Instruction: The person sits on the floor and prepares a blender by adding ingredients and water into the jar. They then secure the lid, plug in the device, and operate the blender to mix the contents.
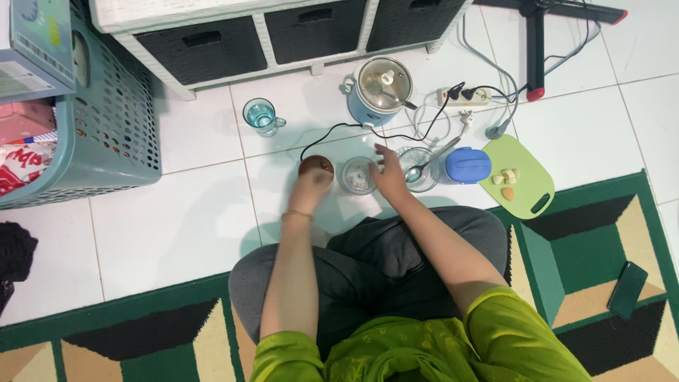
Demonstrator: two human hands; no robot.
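Green sleeves and crossed legs are filling the lower part of our view as we are sitting on the floor [184,233]. We are reaching forward with 2 hands. Our left hand [310,185] is closing around a small brown jar [316,167], though we cannot tell how tightly. Our right hand [390,173] is resting with fingers spread between a small glass cup [358,176] and a glass bowl [419,168] holding a spoon [427,163]. To do this well, we are judging that the jar needs a steady grip and a slow tilt over the cup, with the right hand bracing the cup. That cup is looking clear and nearly empty, standing upright on white tile just beside the jar. Farther out are sitting a blue cooker [380,90], a mug [262,115] and a green cutting board [520,177].
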